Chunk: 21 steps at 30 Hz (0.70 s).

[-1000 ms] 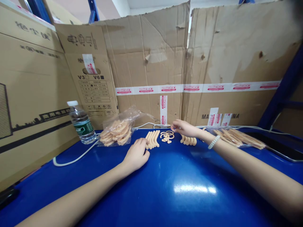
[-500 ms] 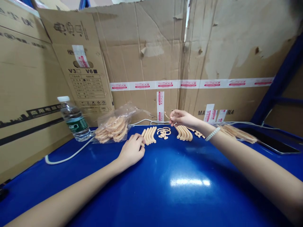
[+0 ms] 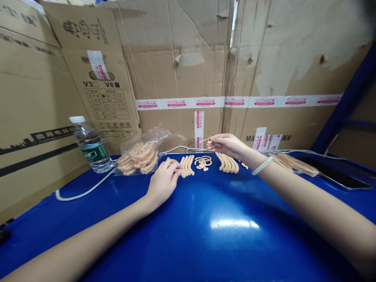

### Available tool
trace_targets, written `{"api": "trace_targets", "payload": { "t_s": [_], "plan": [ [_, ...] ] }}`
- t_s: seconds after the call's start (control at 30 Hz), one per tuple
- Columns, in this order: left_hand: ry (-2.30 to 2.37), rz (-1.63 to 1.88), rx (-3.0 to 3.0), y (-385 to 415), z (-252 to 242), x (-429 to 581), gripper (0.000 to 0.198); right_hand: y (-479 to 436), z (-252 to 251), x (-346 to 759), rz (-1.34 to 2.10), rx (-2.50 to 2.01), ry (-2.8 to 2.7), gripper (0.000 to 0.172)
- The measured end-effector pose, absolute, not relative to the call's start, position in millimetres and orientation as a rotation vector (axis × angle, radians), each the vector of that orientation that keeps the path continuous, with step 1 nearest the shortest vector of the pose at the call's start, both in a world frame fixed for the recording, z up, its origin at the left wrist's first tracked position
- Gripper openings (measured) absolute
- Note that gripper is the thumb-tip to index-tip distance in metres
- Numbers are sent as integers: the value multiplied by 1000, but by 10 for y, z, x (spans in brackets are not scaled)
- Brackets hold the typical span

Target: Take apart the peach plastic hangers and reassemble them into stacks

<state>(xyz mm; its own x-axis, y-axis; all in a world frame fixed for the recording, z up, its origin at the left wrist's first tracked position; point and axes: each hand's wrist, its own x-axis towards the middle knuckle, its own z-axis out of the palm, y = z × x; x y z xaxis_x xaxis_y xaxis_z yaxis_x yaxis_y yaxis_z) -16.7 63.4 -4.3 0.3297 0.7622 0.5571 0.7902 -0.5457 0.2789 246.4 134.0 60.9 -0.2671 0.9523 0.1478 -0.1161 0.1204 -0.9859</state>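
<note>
My left hand [image 3: 165, 179] rests on the blue table with its fingers bent together at the left end of a row of curved wooden strips [image 3: 187, 166]. What lies under those fingertips is hidden. My right hand [image 3: 229, 145], raised behind the pieces, pinches a thin pale wooden piece [image 3: 203, 140] that points left. Between the hands lie small curved and knobbed wooden pieces [image 3: 203, 162]. A second row of curved wooden strips [image 3: 227, 163] sits below my right hand, and a few small wooden bits [image 3: 244, 165] show near its wrist.
A clear plastic bag of wooden pieces [image 3: 139, 156] and a water bottle [image 3: 92, 150] stand at left, beside a white cable [image 3: 88, 196]. Farther right are another bag of wooden strips [image 3: 293, 163] and a black phone [image 3: 343, 178]. Cardboard [image 3: 182, 70] walls the back.
My right hand has shifted slightly, and the thin piece it pinches has tipped from slanting upward to nearly level. My left hand has moved only a little at the strips.
</note>
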Motion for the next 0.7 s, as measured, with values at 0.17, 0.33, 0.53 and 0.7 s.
{"api": "trace_targets", "payload": {
  "t_s": [0.17, 0.33, 0.53, 0.7],
  "plan": [
    [-1252, -1431, -2718, 484, 17, -46, 17, 1257, 565, 2278, 1347, -848, -1285, 18],
    [-1377, -1894, -2864, 384, 7, 69, 17, 928, 389, 2108, 1350, -771, -1178, 30],
    [-1822, -2368, -2886, 348, 36, 126, 40, 332, 49, 2112, 1511, -835, -1046, 29],
    [-2127, -2928, -2810, 218, 62, 235, 56, 193, -98, 2116, 1582, -842, -1012, 29]
  ]
}}
